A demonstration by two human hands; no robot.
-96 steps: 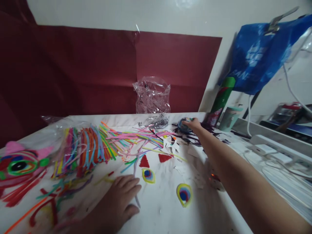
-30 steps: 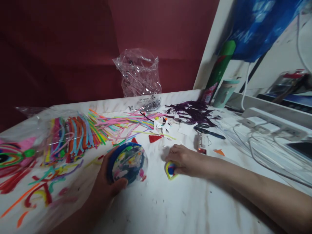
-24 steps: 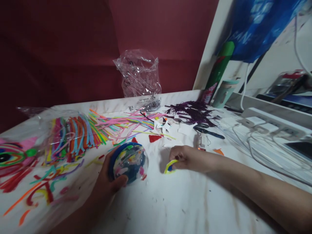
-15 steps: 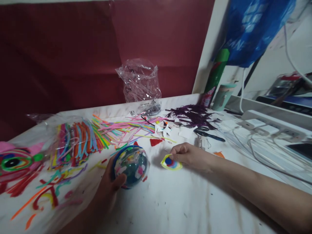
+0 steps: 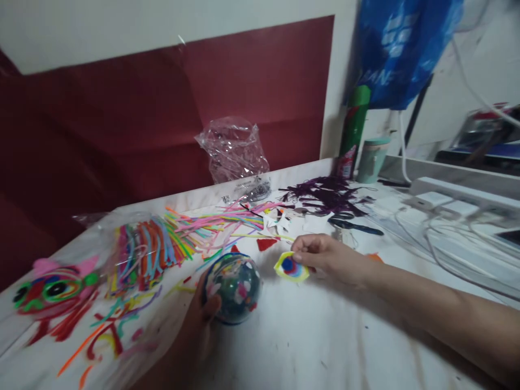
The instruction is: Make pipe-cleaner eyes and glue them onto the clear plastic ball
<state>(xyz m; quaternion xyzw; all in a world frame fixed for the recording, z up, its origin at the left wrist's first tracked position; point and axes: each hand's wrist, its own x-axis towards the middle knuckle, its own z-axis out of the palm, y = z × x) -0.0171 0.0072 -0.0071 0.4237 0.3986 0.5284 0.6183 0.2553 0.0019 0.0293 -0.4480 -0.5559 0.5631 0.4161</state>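
My left hand (image 5: 200, 319) is closed around a round ball (image 5: 233, 288) covered in dark blue and multicoloured patches, resting on the white table (image 5: 309, 346). My right hand (image 5: 325, 257) pinches a small teardrop piece (image 5: 290, 267) with a yellow rim and blue and red rings, held just above the table to the right of the ball. A red triangle piece (image 5: 267, 243) lies just behind the two.
A clear bag of coloured pipe cleaners (image 5: 142, 252) and loose ones lie at left, beside a pink pipe-cleaner figure (image 5: 52, 284). Behind are a crumpled clear bag (image 5: 235, 149), purple scraps (image 5: 320, 195), scissors (image 5: 355, 225), a green can (image 5: 352, 132), a cup (image 5: 371, 160) and white cables (image 5: 447, 238) at right.
My right hand fetched the ball from the far side and passed it to my left hand. It then picked the teardrop piece off the table and lifted it face up beside the ball.
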